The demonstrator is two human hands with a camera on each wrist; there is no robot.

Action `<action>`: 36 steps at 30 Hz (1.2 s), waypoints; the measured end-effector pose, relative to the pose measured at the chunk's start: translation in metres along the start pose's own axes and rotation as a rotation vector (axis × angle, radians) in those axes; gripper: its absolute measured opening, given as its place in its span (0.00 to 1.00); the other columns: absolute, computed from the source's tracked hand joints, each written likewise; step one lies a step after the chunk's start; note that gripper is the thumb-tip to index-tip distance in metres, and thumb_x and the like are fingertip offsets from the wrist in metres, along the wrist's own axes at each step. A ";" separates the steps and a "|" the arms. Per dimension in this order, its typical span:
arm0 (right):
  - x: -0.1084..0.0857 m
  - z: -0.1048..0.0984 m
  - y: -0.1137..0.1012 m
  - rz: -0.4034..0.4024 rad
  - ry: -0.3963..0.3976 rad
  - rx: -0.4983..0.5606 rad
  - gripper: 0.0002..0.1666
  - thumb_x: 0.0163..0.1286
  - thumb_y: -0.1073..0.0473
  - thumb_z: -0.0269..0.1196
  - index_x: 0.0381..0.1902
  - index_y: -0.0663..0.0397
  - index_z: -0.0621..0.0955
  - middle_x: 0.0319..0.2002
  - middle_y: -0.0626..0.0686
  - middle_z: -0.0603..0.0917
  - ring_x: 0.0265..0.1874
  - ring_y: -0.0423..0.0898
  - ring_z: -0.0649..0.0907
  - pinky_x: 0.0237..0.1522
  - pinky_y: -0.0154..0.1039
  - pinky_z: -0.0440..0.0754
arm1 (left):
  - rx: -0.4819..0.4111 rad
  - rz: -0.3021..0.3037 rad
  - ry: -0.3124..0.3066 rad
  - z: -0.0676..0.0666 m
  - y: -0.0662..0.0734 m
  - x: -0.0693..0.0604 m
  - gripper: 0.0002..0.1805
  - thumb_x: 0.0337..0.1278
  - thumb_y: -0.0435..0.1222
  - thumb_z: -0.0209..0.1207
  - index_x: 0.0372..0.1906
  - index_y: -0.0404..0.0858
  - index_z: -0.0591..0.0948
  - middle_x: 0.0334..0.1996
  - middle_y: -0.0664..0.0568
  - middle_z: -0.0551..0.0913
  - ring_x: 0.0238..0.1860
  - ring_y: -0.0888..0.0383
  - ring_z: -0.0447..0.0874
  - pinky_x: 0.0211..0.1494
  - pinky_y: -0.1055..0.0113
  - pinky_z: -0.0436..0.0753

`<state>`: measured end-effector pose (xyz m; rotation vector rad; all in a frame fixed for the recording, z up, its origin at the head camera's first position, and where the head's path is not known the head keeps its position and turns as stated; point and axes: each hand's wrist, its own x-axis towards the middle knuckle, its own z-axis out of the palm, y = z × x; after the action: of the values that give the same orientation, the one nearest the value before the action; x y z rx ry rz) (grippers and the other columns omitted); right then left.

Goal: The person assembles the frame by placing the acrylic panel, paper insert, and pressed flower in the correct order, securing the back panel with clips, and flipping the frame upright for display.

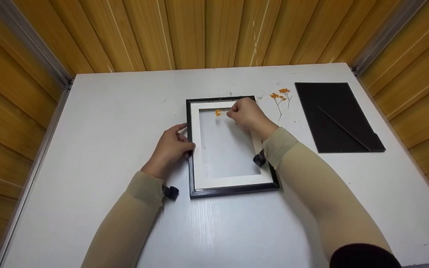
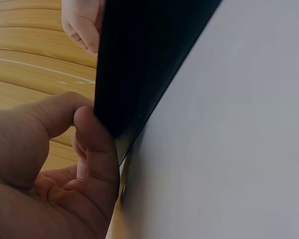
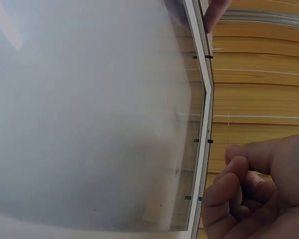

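Observation:
A black picture frame (image 1: 233, 191) with a white inner mat (image 1: 214, 182) and a clear pane (image 1: 229, 149) lies on the table. My left hand (image 1: 169, 145) grips its left side, thumb over the edge; the left wrist view shows the fingers (image 2: 97, 154) against the dark frame side (image 2: 139, 59). Above the pane's upper part, my right hand (image 1: 247, 114) pinches the thin stem of a small orange dried flower (image 1: 218, 112), its head pointing left. In the right wrist view the right hand (image 3: 259, 189) has curled fingers, and the flower head cannot be made out.
Other orange dried flower sprigs (image 1: 279, 96) lie right of the frame's top corner. Farther right is a black backing board (image 1: 333, 108) with a slanted strip (image 1: 343, 128) on it. Wood-look panels (image 1: 184, 33) enclose the white table (image 1: 106, 111) at the back and sides.

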<state>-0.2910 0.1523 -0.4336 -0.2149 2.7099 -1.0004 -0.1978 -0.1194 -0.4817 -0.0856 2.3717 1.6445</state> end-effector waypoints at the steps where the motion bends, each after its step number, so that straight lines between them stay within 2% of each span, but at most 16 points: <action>1: 0.002 0.001 -0.001 0.001 -0.005 -0.017 0.26 0.85 0.57 0.65 0.21 0.53 0.79 0.19 0.42 0.76 0.20 0.38 0.72 0.25 0.34 0.68 | -0.003 0.004 -0.001 0.000 0.001 0.001 0.47 0.65 0.29 0.70 0.88 0.37 0.68 0.37 0.52 0.85 0.29 0.60 0.84 0.34 0.70 0.84; 4: 0.006 0.003 -0.004 -0.003 -0.011 -0.067 0.32 0.84 0.57 0.65 0.15 0.46 0.72 0.18 0.42 0.71 0.19 0.39 0.68 0.25 0.35 0.66 | -0.010 0.011 0.002 0.001 0.001 0.002 0.47 0.64 0.29 0.70 0.88 0.37 0.68 0.35 0.52 0.86 0.28 0.60 0.83 0.33 0.70 0.83; 8: 0.009 0.007 -0.007 0.010 -0.010 -0.090 0.30 0.84 0.57 0.65 0.16 0.48 0.74 0.25 0.46 0.78 0.22 0.41 0.70 0.29 0.37 0.68 | -0.017 0.013 0.013 0.001 0.001 0.004 0.47 0.63 0.29 0.70 0.88 0.37 0.69 0.33 0.52 0.87 0.26 0.61 0.82 0.31 0.70 0.81; 12: 0.007 0.011 -0.008 0.031 -0.011 -0.108 0.20 0.84 0.57 0.65 0.31 0.60 0.90 0.42 0.54 0.90 0.33 0.44 0.78 0.36 0.38 0.75 | -0.023 0.017 0.011 0.002 0.001 0.004 0.47 0.63 0.29 0.70 0.88 0.37 0.69 0.33 0.53 0.87 0.26 0.61 0.82 0.31 0.70 0.82; 15: 0.006 0.014 -0.007 0.035 -0.017 -0.117 0.17 0.84 0.56 0.65 0.41 0.63 0.94 0.48 0.57 0.92 0.37 0.46 0.80 0.38 0.39 0.77 | -0.027 0.012 0.010 0.003 0.001 0.004 0.47 0.63 0.29 0.70 0.88 0.37 0.68 0.34 0.52 0.86 0.26 0.60 0.82 0.31 0.70 0.82; 20: 0.005 0.015 -0.007 0.027 -0.027 -0.111 0.16 0.82 0.57 0.67 0.42 0.62 0.95 0.46 0.56 0.93 0.35 0.45 0.80 0.36 0.37 0.76 | -0.024 -0.003 0.006 0.003 0.002 0.004 0.47 0.64 0.28 0.70 0.88 0.37 0.68 0.35 0.52 0.86 0.27 0.60 0.83 0.31 0.71 0.83; 26: 0.002 0.010 -0.006 0.022 -0.023 -0.093 0.14 0.82 0.57 0.69 0.49 0.62 0.95 0.49 0.59 0.95 0.40 0.47 0.84 0.42 0.38 0.80 | -0.032 0.005 -0.005 0.002 0.004 0.006 0.47 0.64 0.28 0.70 0.89 0.38 0.67 0.36 0.52 0.85 0.28 0.60 0.84 0.34 0.69 0.85; 32: -0.003 0.007 0.001 0.035 -0.040 -0.020 0.19 0.82 0.55 0.69 0.60 0.63 0.92 0.62 0.62 0.93 0.54 0.53 0.88 0.55 0.45 0.87 | -0.016 0.007 0.003 0.001 0.002 0.003 0.47 0.64 0.28 0.70 0.88 0.37 0.68 0.35 0.53 0.85 0.27 0.60 0.84 0.34 0.70 0.84; 36: -0.006 0.004 0.008 0.033 -0.049 -0.004 0.24 0.81 0.54 0.70 0.68 0.61 0.89 0.67 0.62 0.91 0.63 0.54 0.88 0.65 0.49 0.87 | -0.030 -0.005 -0.004 0.000 0.001 0.001 0.48 0.64 0.28 0.70 0.89 0.38 0.67 0.35 0.53 0.85 0.28 0.60 0.83 0.33 0.70 0.83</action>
<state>-0.2842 0.1574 -0.4403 -0.1923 2.6628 -0.9672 -0.1989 -0.1187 -0.4814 -0.0933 2.3427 1.6767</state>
